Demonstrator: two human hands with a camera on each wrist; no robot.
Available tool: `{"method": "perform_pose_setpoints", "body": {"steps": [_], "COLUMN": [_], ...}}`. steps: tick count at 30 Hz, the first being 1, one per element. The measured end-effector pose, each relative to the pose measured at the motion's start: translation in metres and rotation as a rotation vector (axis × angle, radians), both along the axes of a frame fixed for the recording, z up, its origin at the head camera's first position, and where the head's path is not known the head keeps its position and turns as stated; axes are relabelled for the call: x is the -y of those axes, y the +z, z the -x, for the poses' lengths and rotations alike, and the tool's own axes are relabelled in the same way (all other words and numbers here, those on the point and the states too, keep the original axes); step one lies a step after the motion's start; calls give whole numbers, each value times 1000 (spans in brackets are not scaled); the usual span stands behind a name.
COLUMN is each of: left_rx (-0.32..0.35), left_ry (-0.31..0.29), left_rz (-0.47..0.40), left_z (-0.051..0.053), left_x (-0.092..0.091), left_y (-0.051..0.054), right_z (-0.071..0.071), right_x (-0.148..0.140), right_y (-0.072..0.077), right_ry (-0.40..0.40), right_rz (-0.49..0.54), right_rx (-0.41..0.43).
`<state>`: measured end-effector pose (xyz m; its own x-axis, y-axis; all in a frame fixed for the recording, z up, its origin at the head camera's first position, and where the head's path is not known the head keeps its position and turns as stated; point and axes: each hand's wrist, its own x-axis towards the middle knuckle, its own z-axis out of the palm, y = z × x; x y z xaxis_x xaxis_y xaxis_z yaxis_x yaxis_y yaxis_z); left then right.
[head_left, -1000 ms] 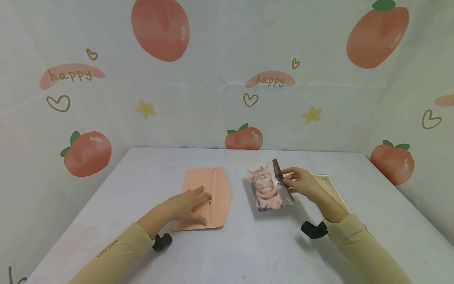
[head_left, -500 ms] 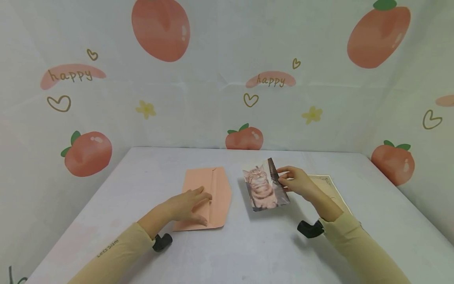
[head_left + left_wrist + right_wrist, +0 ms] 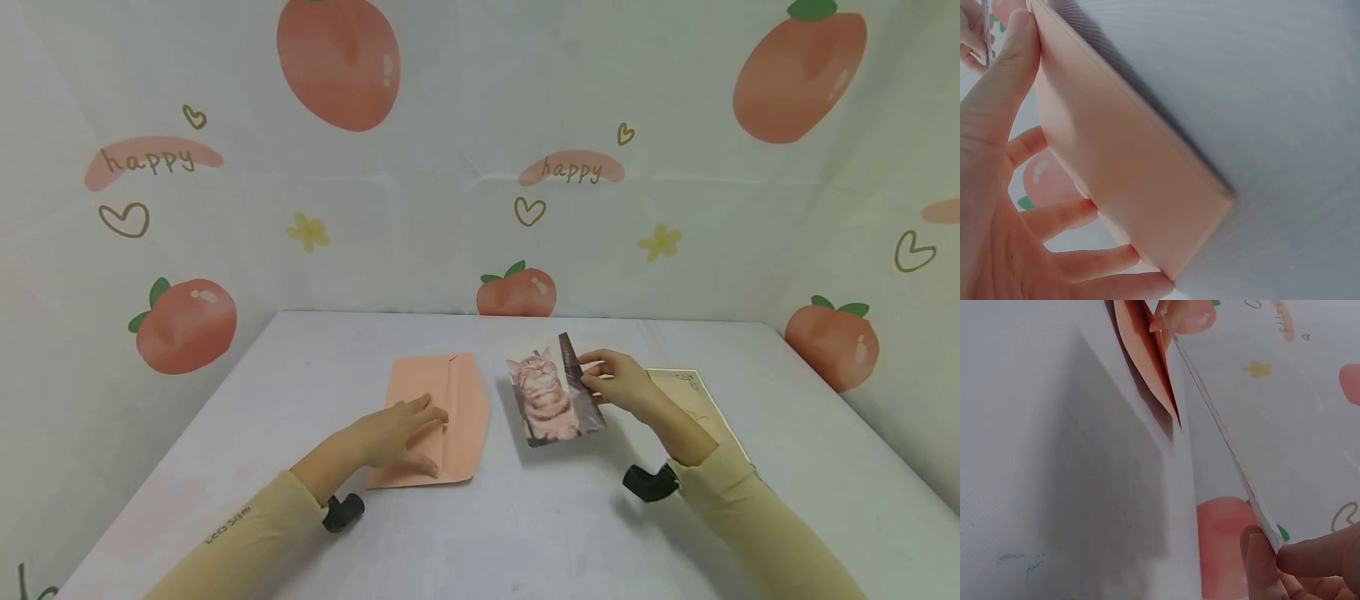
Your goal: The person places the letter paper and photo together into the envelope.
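Observation:
A salmon-coloured envelope (image 3: 467, 417) lies on the table, its flap side toward the right. The left hand (image 3: 397, 433) rests on it with fingers spread; in the left wrist view the fingertips of the left hand (image 3: 1041, 187) touch the envelope (image 3: 1116, 162). To the right, the right hand (image 3: 618, 383) pinches the right edge of a cat picture card (image 3: 543, 396), which is tilted above the table. Edge-on in the right wrist view, the card (image 3: 1225, 437) sits between thumb and fingers of the right hand (image 3: 1297, 562), the envelope (image 3: 1141, 344) beyond it.
A cream sheet with a dark ornamental border (image 3: 693, 396) lies on the white table (image 3: 525, 533) at the right, partly behind the right forearm. A white cloth (image 3: 427, 242) with fruit prints hangs behind the table. Black wrist devices show under both sleeves.
The right hand and the cat card have moved left, closer to the envelope, and more of the cream sheet shows. The left hand has stayed in place on the envelope.

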<state>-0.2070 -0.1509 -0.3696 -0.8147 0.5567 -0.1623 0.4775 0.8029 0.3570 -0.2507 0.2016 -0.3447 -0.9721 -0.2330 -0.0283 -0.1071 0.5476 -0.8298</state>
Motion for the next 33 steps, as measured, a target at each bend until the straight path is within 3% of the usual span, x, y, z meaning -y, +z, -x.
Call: {"method": "perform_pose_setpoints", "body": {"steps": [15,33], "left_rx": [-1,6], "left_ry": [-2,3], "left_rz": [8,26], "left_z": [1,-4], "left_x": [0,-2], "left_y": [-2,4], "right_z": [6,10], "right_x": [8,22], "right_y": [-4,-3], "right_ry": [13,25], "right_rz": [19,34], "right_rx": [-5,7]}}
